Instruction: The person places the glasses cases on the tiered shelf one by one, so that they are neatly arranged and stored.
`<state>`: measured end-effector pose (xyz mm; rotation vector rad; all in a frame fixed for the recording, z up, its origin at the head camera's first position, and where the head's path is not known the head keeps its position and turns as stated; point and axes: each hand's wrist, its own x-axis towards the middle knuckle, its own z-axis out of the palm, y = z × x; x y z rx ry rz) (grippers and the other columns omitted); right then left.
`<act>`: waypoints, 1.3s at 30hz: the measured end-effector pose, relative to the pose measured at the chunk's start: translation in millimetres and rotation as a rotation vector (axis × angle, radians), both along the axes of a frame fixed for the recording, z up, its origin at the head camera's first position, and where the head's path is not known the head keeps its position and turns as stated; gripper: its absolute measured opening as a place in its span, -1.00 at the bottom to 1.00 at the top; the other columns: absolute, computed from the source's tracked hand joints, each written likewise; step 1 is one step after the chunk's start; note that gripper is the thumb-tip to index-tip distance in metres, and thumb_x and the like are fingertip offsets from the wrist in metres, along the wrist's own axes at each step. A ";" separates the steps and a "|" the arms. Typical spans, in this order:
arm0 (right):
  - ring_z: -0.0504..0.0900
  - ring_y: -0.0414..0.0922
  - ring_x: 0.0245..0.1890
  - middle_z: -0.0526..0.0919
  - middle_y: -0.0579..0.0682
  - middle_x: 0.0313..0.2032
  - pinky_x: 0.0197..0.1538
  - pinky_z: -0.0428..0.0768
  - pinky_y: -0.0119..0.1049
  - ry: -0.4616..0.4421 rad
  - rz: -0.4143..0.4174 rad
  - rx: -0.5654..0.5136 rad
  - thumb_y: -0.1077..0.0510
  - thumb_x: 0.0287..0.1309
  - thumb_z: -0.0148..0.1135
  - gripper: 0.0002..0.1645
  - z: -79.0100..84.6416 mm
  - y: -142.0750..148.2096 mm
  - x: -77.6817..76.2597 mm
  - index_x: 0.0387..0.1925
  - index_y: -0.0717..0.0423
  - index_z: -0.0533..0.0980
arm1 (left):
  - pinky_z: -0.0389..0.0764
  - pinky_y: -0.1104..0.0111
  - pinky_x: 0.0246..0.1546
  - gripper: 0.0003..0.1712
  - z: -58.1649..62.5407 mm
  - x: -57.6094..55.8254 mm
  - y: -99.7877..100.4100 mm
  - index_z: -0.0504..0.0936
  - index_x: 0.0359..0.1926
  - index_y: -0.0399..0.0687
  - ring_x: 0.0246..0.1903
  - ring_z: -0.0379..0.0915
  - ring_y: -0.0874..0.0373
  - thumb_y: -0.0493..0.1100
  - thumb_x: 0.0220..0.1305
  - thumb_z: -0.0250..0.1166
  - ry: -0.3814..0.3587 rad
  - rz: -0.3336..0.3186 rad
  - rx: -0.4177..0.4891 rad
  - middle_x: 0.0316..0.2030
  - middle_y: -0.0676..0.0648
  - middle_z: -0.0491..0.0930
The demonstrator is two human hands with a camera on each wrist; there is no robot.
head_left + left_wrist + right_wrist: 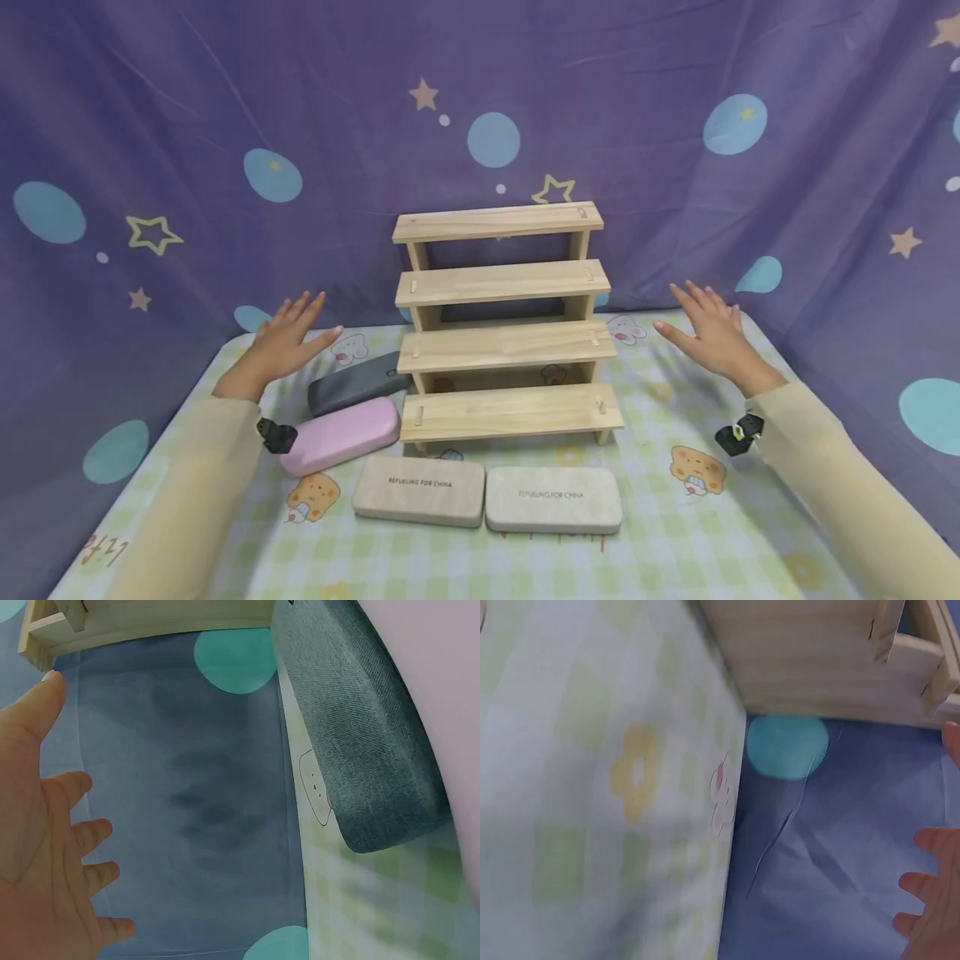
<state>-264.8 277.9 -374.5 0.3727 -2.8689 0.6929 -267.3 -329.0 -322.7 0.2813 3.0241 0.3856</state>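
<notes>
My left hand (283, 343) hovers with spread fingers above the left of the table, holding nothing. Beneath and beside it lie a dark blue-grey glasses case (356, 384) with a denim-like texture and a pink glasses case (345, 435). On the right, my right hand (711, 332) is held up with its fingers spread, apart from everything. A beige glasses case (420, 490) and a pale grey-white glasses case (553, 500), both lettered "REFUELING FOR CHINA", lie side by side at the front. Between the hands stands a stepped wooden rack (510, 412).
A checked tablecloth (660, 550) with cartoon prints covers the table. Behind the rack and along both sides hangs a purple curtain (360, 125) with stars and dots. The rack's back nearly meets the curtain. Dark devices (738, 435) are strapped at the wrists over beige sleeves.
</notes>
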 end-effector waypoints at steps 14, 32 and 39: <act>-0.16 0.31 0.39 -0.09 0.28 0.43 0.25 -0.17 0.38 0.001 0.211 -0.237 -0.06 0.31 0.04 -0.16 -2.8 -31.6 6.0 0.46 0.14 -0.04 | -0.34 -0.32 0.21 -0.08 -3.6 21.3 -14.4 -0.31 0.48 -0.06 0.38 -0.57 -0.32 0.22 0.38 -0.04 0.033 -0.054 0.151 0.44 -0.31 -0.39; 0.09 0.20 0.36 0.16 0.30 0.35 0.36 0.00 0.08 -0.083 0.343 -0.618 0.27 0.22 0.16 -0.26 -13.7 -74.1 9.1 0.37 0.31 0.12 | -0.12 -0.29 0.22 -0.19 -30.1 28.8 -27.2 -0.31 0.49 0.05 0.38 -0.32 -0.35 -0.05 0.45 -0.01 -0.082 -0.078 0.646 0.44 -0.33 -0.19; 0.10 0.15 0.37 0.19 0.25 0.35 0.36 0.03 0.08 -0.091 0.315 -0.638 0.25 0.20 0.20 -0.26 -21.6 -79.3 7.3 0.36 0.27 0.16 | -0.14 -0.23 0.26 -0.23 -42.6 34.6 -32.6 -0.25 0.50 0.04 0.37 -0.24 -0.31 0.00 0.46 -0.05 -0.157 -0.038 0.785 0.44 -0.32 -0.17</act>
